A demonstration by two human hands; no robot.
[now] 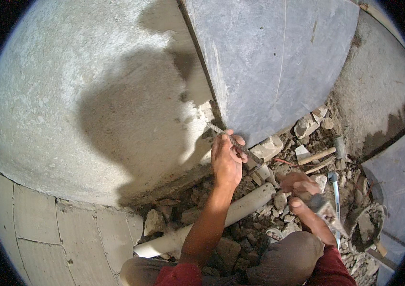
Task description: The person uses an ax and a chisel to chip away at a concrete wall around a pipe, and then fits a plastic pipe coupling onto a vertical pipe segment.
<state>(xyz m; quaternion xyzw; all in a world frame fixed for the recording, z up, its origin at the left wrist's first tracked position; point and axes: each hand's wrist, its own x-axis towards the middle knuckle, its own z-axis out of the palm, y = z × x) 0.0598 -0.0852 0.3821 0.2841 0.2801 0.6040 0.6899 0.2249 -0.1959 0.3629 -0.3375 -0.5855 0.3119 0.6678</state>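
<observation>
In my left hand [226, 159] is a ribbed metal rod [240, 147], gripped between thumb and fingers. It slants up to the left, its tip at the chipped plaster beside the lower corner of a large blue-grey slab [269, 66]. The rough beige wall [93, 119] to the left carries a broad shadow. Lower right, over the rubble, my right hand [302, 186] is smeared by motion, fingers curled. Beside its wrist shows a blurred grey, blocky thing [325, 213]; its kind cannot be made out.
A white pipe [202, 229] lies across the broken stones [155, 223] below my left hand. Farther right are a wooden-handled hammer [318, 156], a light-blue long-handled tool [336, 200] and a dirty container [367, 224]. Grey tiles [35, 209] cover the lower left.
</observation>
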